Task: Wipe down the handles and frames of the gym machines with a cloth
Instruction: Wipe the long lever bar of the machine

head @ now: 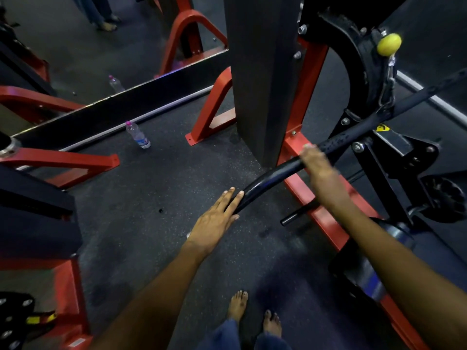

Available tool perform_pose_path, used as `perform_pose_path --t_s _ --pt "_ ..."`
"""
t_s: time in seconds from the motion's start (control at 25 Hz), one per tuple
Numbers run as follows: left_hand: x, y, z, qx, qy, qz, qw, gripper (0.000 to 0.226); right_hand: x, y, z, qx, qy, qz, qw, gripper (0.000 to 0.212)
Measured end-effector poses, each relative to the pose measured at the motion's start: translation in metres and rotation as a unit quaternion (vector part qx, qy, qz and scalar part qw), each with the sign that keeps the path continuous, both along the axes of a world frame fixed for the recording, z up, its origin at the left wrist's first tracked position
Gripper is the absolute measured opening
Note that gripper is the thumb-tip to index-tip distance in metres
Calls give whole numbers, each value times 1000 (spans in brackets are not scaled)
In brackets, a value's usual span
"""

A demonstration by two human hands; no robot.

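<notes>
A black curved pull bar [275, 173] hangs from a chain on the red and black cable machine, running from lower centre up to the right. My left hand [217, 221] lies flat with fingers straight against the bar's lower bent end. My right hand [321, 170] rests over the bar further up, its fingers curled around it; motion blur hides the grip. No cloth shows in either hand. The machine's red base frame [318, 213] runs along the floor below the bar.
A black upright column [262, 79] stands just behind the bar. A plastic water bottle [138, 135] stands on the dark rubber floor near a wall mirror [106, 59]. Red frames of another machine [73, 162] sit at left. A yellow knob [388, 44] is upper right. My bare feet [252, 317] are below.
</notes>
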State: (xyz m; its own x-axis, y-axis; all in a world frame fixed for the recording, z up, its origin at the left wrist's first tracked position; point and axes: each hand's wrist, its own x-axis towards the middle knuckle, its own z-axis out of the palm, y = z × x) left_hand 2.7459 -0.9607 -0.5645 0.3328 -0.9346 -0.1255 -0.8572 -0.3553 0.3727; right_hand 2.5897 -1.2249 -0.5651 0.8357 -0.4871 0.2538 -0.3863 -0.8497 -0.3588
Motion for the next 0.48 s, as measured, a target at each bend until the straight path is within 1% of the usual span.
perform_pose_path --t_s 0.08,0.12,0.16,0.2,0.24,0.28,0.32,0.36,0.4,0.44,0.48 --pt "-2 -1 3 -4 23 14 1000 61 -1 -31 5 89 -21 -164 982 49" --pt "-3 -3 6 -12 38 21 999 61 3 -23 8 121 -13 -190 974 46" --pt "-4 -7 9 -24 48 25 998 61 6 -7 10 130 -14 -157 979 45" --pt "-5 -16 12 -38 49 21 998 61 6 11 7 80 2 -94 992 47" --pt "-5 -27 15 -50 39 11 998 61 2 30 4 30 11 -2 1000 50" --pt "-5 -42 18 -62 23 -2 998 62 -5 35 -2 -8 25 79 997 51" --pt "-5 -61 21 -68 8 -13 998 61 -12 21 -2 -41 33 117 992 50" --pt "-5 -80 23 -67 -3 -22 997 61 -17 1 0 -50 32 97 993 50" --pt "-7 -98 25 -58 -8 -25 998 62 -20 -24 -1 -21 32 33 999 51" --pt "-8 -113 25 -45 -9 -27 999 62 -22 -47 3 24 6 -55 998 53" --pt "-10 -124 25 -30 -8 -25 999 63 -23 -65 9 62 -3 -130 990 53"
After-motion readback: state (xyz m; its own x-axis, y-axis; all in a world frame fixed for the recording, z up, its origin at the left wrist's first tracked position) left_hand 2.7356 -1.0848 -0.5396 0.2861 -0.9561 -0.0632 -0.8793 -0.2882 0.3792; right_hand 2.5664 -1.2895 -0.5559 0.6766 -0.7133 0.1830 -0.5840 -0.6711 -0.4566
